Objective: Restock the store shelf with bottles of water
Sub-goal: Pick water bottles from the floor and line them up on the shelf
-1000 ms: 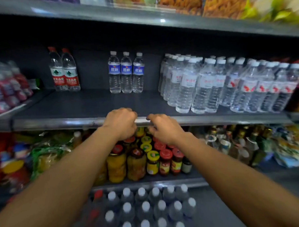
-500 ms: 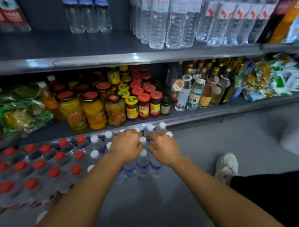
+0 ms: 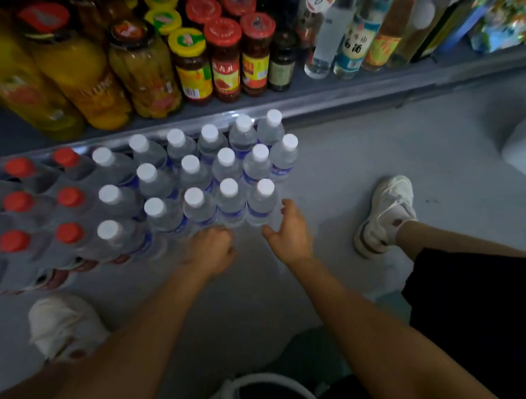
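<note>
Where the fingers meet the plastic, the left hand (image 3: 211, 251) is curled knuckles-up against the near edge of the pack of white-capped water bottles (image 3: 212, 174), low at the base of the front row; whether those bent fingers have actually caught the wrap or are merely clenched beside it I cannot tell, since they tuck under out of sight. The right hand (image 3: 290, 231) is loose, fingers spread and slightly bent, its tips just beside the nearest right-hand bottle (image 3: 263, 203) of the front row, gripping nothing. The pack stands upright on the grey floor (image 3: 345, 177), hard against the front lip of the lowest shelf (image 3: 357, 100), its blue-labelled bottles ranked in rows. Pressed against its left side sits a pack of red-capped bottles (image 3: 30, 215), blurred toward the edge of view. On the shelf behind stand big jars of yellow fruit (image 3: 78, 77), smaller jars with yellow and red lids (image 3: 222, 56), and, further right, tall clear glass bottles (image 3: 351, 41). The person crouches with bare forearms reaching forward, a white sneaker (image 3: 386, 215) planted to the right of the pack and another sneaker (image 3: 62, 325) on the left, dark shorts (image 3: 477, 310) at the right knee.
</note>
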`<state>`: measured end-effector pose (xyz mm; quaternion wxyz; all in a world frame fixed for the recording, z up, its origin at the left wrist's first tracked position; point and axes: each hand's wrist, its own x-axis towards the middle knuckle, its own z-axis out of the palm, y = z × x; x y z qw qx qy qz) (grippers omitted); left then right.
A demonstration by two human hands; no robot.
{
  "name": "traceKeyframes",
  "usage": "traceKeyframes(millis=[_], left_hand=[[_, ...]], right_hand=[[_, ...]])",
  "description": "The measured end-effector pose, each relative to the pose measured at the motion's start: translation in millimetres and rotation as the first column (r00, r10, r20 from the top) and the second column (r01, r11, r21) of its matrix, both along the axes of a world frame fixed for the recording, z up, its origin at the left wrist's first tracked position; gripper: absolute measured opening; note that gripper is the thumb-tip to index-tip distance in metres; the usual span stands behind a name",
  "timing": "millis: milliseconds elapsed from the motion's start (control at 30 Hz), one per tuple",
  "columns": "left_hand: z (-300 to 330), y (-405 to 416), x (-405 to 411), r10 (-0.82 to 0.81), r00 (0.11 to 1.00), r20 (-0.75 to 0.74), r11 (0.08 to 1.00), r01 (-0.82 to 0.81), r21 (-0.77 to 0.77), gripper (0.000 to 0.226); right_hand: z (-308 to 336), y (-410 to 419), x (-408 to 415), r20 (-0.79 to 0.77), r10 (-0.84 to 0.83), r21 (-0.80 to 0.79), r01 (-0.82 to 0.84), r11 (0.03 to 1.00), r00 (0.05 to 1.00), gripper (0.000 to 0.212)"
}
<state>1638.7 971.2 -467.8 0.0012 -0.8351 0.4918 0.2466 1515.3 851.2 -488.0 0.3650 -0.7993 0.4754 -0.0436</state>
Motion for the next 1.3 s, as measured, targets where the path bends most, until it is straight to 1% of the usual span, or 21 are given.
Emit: traceKeyframes(millis=[67, 133, 233, 367, 467, 600, 700, 767, 833, 967, 1033, 1100, 1200, 1300], left_hand=[[-8.7, -3.3, 1.0, -0.010, 1.000, -0.019, 1.000, 0.010, -0.009, 0.029], [-13.7, -7.4, 3.5, -0.012, 0.999, -0.038, 1.000, 0.011, -0.023, 0.028], [-18.2, -13.1, 7.3, -0.014, 0.999, -0.044, 0.999, 0.012, -0.042, 0.029], [-18.1, -13.6, 7.8, -0.030, 0.999, -0.034, 0.998, 0.028, -0.056, 0.024], [-12.3, -10.3, 6.1, -0.039, 0.999, -0.023, 0.997, 0.038, -0.069, 0.022], [9.5, -5.7, 1.3, -0.029, 0.999, 0.020, 0.993, 0.031, -0.111, 0.019], [36.2, -1.3, -0.3, -0.028, 0.999, 0.041, 0.984, 0.034, -0.174, 0.015], [58.2, 0.7, 1.8, -0.016, 0.997, 0.074, 0.974, 0.032, -0.224, 0.014], [84.1, 2.0, 6.9, -0.008, 0.990, 0.140, 0.963, 0.046, -0.267, 0.017], [148.6, 3.4, 23.7, 0.029, 0.961, 0.274, 0.936, 0.070, -0.344, 0.025], [187.3, 6.7, 33.7, 0.070, 0.937, 0.342, 0.907, 0.084, -0.413, 0.027], [226.4, 8.3, 45.3, 0.118, 0.912, 0.394, 0.873, 0.094, -0.478, 0.027], [283.2, 12.5, 61.7, 0.172, 0.867, 0.468, 0.837, 0.122, -0.534, 0.027], [332.1, 15.7, 78.7, 0.230, 0.826, 0.514, 0.822, 0.118, -0.557, 0.031]], right_hand=[[-3.3, -7.7, 9.7, 0.067, 0.004, 0.008, -0.004, 1.000, 0.998, 0.069], [-5.5, -15.8, 18.2, 0.128, 0.018, -0.008, -0.018, 1.000, 0.992, 0.064], [-7.9, -23.7, 25.7, 0.162, 0.049, -0.028, -0.045, 0.999, 0.986, 0.065], [-8.5, -30.4, 28.8, 0.142, 0.130, -0.092, -0.118, 0.989, 0.981, 0.063], [-0.4, -34.2, 28.8, 0.092, 0.149, -0.084, -0.142, 0.986, 0.985, 0.062], [23.9, -32.0, 19.6, 0.052, 0.148, -0.119, -0.141, 0.983, 0.988, 0.059], [59.7, -28.2, 14.3, 0.025, 0.188, -0.165, -0.182, 0.969, 0.982, 0.054], [89.9, -25.8, 13.1, 0.009, 0.206, -0.218, -0.200, 0.955, 0.978, 0.057], [122.7, -24.6, 15.7, 0.014, 0.198, -0.279, -0.186, 0.942, 0.980, 0.059], [197.7, -24.6, 30.8, 0.097, 0.165, -0.391, -0.115, 0.913, 0.982, 0.053], [239.9, -24.8, 41.0, 0.161, 0.188, -0.432, -0.102, 0.896, 0.969, 0.046], [279.9, -26.9, 55.6, 0.189, 0.223, -0.480, -0.108, 0.871, 0.956, 0.040], [332.9, -28.6, 81.1, 0.224, 0.262, -0.561, -0.096, 0.822, 0.939, 0.049], [381.2, -24.9, 103.8, 0.264, 0.287, -0.584, -0.084, 0.807, 0.921, 0.050]])
